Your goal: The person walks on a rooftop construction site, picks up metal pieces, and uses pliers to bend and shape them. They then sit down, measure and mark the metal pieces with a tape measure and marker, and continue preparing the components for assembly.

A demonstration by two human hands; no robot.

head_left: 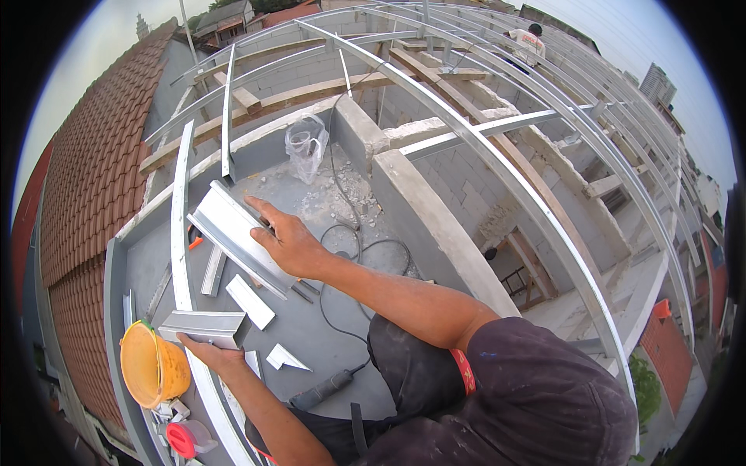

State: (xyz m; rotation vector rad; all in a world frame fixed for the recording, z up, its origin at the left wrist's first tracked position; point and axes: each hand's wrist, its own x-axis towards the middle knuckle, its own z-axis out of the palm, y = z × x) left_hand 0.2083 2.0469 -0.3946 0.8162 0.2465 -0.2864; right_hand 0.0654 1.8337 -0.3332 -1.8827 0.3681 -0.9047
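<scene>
Seen from above on a rooftop, a person crouches on a grey concrete slab (326, 334) beside a frame of curved steel trusses. Going left to right: at nine o'clock lies a neighbouring roof of red tiles (85, 202). At about eight o'clock sits a yellow bucket (151, 365), with a small red-capped tub (186, 439) just below it. The left hand (211, 356), at seven o'clock, grips the underside of a short channel piece (203, 326) of grey steel, fingers curled shut around its near edge. Small offcuts (250, 301) lie on the slab between the two hands. The right hand (286, 242), a little left of centre, lies palm down with fingers spread on a longer channel (237, 233), pressing it rather than wrapping it; whether the thumb hooks under the edge cannot be seen. That channel runs tilted from ten o'clock towards the centre, its near end over the slab. A black cable (342, 233) loops across the slab behind the right forearm and leads to a power tool (322, 391) lying near six o'clock. A clear plastic bag (307, 144) stands at eleven o'clock by the wall. Another person (527, 43) works far off at one o'clock on the trusses. To handle this well, I judge the right hand should keep flat, firm pressure so the long channel cannot slide, fingers clear of cut edges, while the left brings the short piece square to it.
</scene>
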